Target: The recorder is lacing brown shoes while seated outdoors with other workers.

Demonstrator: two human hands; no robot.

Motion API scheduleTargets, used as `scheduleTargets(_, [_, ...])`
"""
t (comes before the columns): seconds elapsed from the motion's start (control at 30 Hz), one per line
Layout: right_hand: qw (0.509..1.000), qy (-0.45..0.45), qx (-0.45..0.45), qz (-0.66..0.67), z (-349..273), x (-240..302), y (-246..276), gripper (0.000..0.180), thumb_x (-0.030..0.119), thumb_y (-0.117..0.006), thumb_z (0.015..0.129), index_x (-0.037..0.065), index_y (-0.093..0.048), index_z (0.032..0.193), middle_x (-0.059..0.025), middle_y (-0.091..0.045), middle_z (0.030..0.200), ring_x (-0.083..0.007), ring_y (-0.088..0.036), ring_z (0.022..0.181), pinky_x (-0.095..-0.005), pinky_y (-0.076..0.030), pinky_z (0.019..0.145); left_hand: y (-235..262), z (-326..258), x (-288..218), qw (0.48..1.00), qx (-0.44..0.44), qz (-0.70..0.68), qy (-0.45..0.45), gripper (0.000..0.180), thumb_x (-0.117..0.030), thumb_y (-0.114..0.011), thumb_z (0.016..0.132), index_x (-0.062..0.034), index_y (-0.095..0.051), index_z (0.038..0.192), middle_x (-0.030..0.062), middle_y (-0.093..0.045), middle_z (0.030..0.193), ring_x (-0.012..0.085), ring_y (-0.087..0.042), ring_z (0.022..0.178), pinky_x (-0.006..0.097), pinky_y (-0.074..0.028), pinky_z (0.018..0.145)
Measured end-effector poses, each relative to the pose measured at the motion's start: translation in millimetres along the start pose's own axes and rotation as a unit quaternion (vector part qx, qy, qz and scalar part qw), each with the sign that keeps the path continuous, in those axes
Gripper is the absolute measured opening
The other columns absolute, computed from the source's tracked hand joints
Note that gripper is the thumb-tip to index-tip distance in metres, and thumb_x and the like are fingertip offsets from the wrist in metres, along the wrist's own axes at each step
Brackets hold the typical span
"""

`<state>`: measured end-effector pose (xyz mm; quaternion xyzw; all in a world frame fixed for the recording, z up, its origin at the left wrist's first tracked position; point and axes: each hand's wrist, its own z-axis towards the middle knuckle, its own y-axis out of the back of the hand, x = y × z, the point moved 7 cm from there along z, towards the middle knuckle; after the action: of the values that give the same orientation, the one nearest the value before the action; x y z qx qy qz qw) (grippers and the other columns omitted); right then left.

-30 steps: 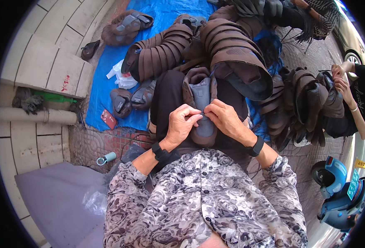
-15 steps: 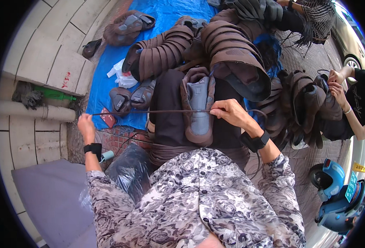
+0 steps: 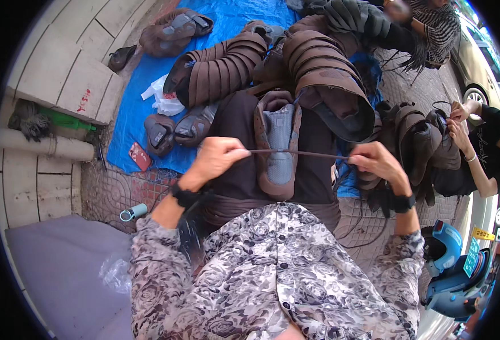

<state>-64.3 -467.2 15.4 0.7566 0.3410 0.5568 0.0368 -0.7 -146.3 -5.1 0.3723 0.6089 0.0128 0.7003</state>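
A brown and grey shoe upper lies on my lap between my thighs, its toe end toward me and its grey tongue facing up. Across its front a dark shoelace is stretched taut, level from side to side. To the left of the upper, my left hand pinches one part of the lace. On the other side my right hand pinches it as well, palm down and farther out from the upper. Whether the lace passes through any eyelets cannot be made out.
Stacks of nested brown uppers lie on a blue tarp ahead. A white plastic bag, a red phone-shaped item and a light-blue bottle are at left. Another person's hands work at right, near a parked scooter.
My left hand has come in from far left to beside the upper. My right hand has moved outward to the right, and the lace now spans both sides of the upper.
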Motion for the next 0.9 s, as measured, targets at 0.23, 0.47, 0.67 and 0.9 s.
scheduleTargets(0.23, [0.984,-0.152,-0.09,-0.004,-96,-65,76,0.017,0.018,-0.06,0.086,0.002,-0.063,0.079,0.0038,-0.05,0.058,-0.0021,-0.042,0.05,-0.0176,-0.031,0.043,152,-122,110,0.975,-0.123,0.059,0.174,0.014,-0.012,-0.063,0.081,-0.0007,-0.062,0.073,-0.0029,-0.054,0.064,0.0046,-0.047,0.062,0.023,-0.037,0.054])
scheduleTargets(0.47, [0.96,-0.181,-0.197,-0.088,-180,-115,118,0.011,0.009,-0.059,0.084,-0.001,-0.062,0.08,-0.0002,-0.052,0.059,-0.0063,-0.046,0.052,-0.0216,-0.034,0.046,206,-217,113,0.929,-0.138,0.162,0.301,0.013,-0.01,-0.059,0.079,0.0017,-0.065,0.08,0.0029,-0.058,0.063,0.0121,-0.05,0.054,0.027,-0.041,0.053])
scheduleTargets(0.67, [0.887,-0.178,-0.36,-0.229,-251,-143,146,0.009,0.006,-0.056,0.085,-0.001,-0.06,0.085,-0.0039,-0.055,0.066,-0.0131,-0.051,0.06,-0.0266,-0.038,0.053,255,-274,136,0.883,-0.248,0.324,0.232,0.017,-0.01,-0.057,0.078,0.0038,-0.063,0.084,0.0105,-0.06,0.066,0.0201,-0.056,0.058,0.032,-0.043,0.056])
scheduleTargets(0.9, [0.636,-0.085,-0.517,-0.567,-286,-134,125,0.013,0.012,-0.055,0.088,0.004,-0.062,0.096,-0.0109,-0.06,0.079,-0.0309,-0.054,0.068,-0.0344,-0.044,0.066,321,-360,157,0.744,-0.257,0.538,0.302,0.014,-0.008,-0.059,0.08,-0.0001,-0.064,0.09,0.0191,-0.062,0.076,0.0334,-0.06,0.071,0.038,-0.045,0.066])
